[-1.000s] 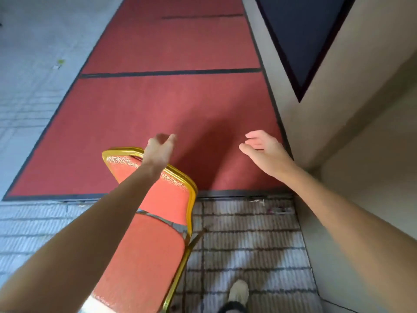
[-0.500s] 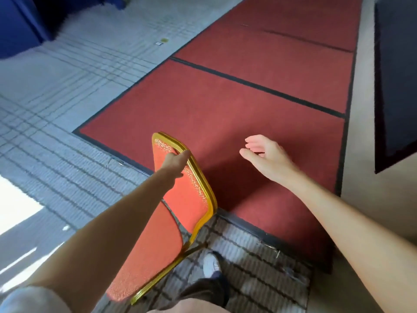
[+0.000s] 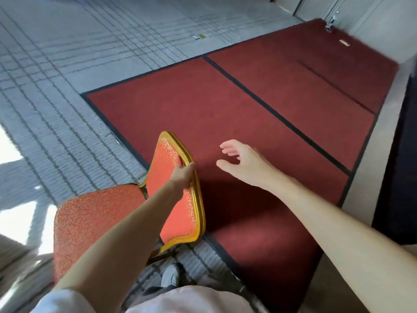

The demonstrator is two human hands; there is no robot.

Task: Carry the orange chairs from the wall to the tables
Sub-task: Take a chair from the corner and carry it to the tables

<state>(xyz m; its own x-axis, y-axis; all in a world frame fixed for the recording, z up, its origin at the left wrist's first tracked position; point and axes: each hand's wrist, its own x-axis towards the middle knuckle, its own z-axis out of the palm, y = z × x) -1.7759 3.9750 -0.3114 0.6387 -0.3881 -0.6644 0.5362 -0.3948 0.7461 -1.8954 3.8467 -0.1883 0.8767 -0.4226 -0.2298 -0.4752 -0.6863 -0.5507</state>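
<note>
Chair (image 3: 178, 222) in transit, carried one-handed by its backrest.
Left hand (image 3: 184, 175) curled round gold frame edge, likely so seat hangs below grip; right hand (image 3: 239, 163) just beside grip, fingers spread, holding nothing; red mat (image 3: 248, 123) beyond.

daylt fr left, blown patches on carpet (image 3: 67, 86) | dark shadow on red mat (image 3: 228, 199) | btm edges blurry, warped

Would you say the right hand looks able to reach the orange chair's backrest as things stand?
Probably yes: the right hand hangs open just beside the orange chair's backrest, with nothing but red mat showing between them. The left hand grips one stretch of the gold rim, leaving the rest free.
</note>
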